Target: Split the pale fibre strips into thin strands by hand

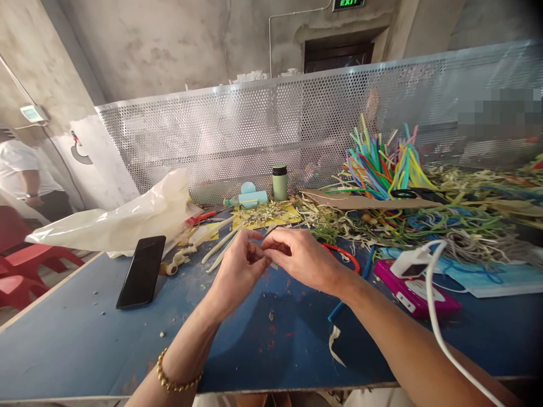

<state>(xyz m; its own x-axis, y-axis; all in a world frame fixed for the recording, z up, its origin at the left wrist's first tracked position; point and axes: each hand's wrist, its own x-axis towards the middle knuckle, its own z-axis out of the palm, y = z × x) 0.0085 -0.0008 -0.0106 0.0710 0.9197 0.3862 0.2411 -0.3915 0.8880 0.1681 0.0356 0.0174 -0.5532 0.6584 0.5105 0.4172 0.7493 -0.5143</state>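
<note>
My left hand (pixel 235 270) and my right hand (pixel 302 257) meet above the middle of a blue table (pixel 178 345). Thumb and fingers are pinched together on each, the tips nearly touching. Whatever lies between them is too small or too hidden to name; a thin dark strand seems to show just above the fingertips. Beyond my left hand lie long pale strips (pixel 221 252). A red-orange loop (pixel 348 257) sits behind my right wrist. On the table below my hands lie small scraps and a curled whitish strip (pixel 335 346).
At left are a black phone (pixel 142 274) and a plastic bag (pixel 123 223). A green bottle (pixel 280 183) and colourful strips (pixel 388 164) stand before a perforated metal screen (pixel 237 130). A magenta power strip (pixel 418 291) with a white cable (pixel 432 305) is at right. A person (pixel 27 169) stands far left.
</note>
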